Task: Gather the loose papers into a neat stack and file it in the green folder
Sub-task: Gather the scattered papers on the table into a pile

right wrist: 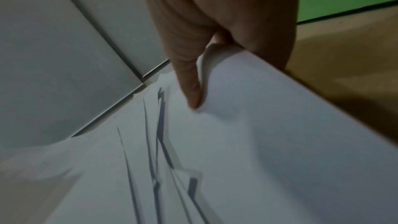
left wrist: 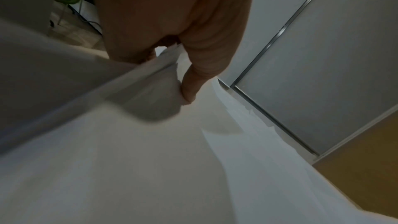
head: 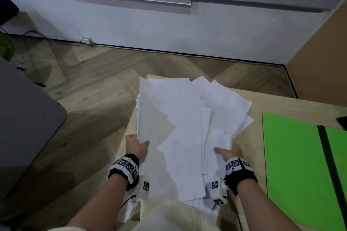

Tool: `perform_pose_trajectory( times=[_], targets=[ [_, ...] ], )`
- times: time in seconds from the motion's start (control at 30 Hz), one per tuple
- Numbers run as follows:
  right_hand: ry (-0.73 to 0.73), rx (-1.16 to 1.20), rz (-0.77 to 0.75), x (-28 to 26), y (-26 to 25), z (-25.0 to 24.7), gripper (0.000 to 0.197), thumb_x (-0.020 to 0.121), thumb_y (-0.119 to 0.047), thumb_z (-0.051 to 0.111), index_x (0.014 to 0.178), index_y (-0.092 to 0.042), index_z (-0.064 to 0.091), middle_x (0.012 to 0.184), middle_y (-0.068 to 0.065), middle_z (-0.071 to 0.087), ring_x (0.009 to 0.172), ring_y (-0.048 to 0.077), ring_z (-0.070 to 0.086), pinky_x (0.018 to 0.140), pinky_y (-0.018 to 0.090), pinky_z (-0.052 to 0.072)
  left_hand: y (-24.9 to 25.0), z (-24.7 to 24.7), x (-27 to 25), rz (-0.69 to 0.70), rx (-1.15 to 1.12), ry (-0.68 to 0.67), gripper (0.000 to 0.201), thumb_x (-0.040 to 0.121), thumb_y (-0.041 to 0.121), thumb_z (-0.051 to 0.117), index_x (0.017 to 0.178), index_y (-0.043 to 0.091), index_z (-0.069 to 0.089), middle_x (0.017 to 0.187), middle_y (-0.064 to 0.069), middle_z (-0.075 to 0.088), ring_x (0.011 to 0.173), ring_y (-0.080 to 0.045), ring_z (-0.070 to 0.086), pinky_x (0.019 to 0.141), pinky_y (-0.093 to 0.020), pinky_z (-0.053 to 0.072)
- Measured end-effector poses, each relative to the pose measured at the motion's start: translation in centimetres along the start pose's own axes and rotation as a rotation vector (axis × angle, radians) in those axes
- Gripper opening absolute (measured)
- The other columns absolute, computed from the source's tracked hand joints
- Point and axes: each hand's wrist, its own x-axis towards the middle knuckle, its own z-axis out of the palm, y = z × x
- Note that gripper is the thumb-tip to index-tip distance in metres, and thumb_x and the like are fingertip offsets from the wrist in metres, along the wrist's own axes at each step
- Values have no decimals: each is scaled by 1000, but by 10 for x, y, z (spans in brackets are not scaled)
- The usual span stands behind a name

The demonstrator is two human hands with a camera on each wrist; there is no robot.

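I had the papers lifted in a ragged fan at the centre of the head view, their far corners splayed out past the top edge of the surface and over the wooden floor. My left hand gripped the left edge of the bundle, thumb on top and fingers curled beneath; in the left wrist view that thumb pressed into the sheets and buckled them. My right hand held the lower right edge the same way, thumb lying over the top sheet with the fingers hidden under it. More sheets lay low in the frame, near my body, not gripped by either hand. The green folder lay open and flat at the right of the frame, well apart from the bundle, with a dark band running down its middle.

The risks, as I judged them, came from how loose the fan was. Only the near edges were pinched, so the far sheets could slide forward and drop off the surface onto the floor if I tilted the bundle. Squeezing harder on the left would crease the buckled corner. And if I carried it to the folder before squaring the edges, stray corners would stick out.
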Motion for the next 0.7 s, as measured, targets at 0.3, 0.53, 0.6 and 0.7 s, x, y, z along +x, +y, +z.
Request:
perform_pose_trajectory(
  times=[0.3,0.53,0.6,0.7],
  targets=[
    [-106,-216,-16,8,9,-18,68,71,-13,80,128,7,49,128,19,58,115,34,58,94,37,47,4,-15,12,-82,-172,-99,12,88,-7,56,99,-2,53,72,-8,52,73,-25,53,56,-23,38],
    [38,-38,-18,-1,24,-12,61,77,-26,75,125,6,54,129,19,60,115,35,58,95,37,45,4,-19,17,-135,-71,-142,10,90,-4,54,81,-5,50,67,-6,46,64,-24,50,56,-26,39],
    [-94,-179,-20,-6,20,-4,62,77,-19,76,128,8,50,130,18,57,121,34,55,96,35,44,8,-22,15,-138,-40,-162,9,91,0,56,89,-3,48,67,-6,46,58,-18,45,49,-27,34],
    [-110,-128,-167,-6,14,-4,37,82,-6,70,117,4,62,120,17,65,108,30,62,86,29,45,4,-26,23,-162,-35,-213,21,89,1,58,108,-8,51,73,-9,52,66,-24,51,58,-29,38]
  ],
)
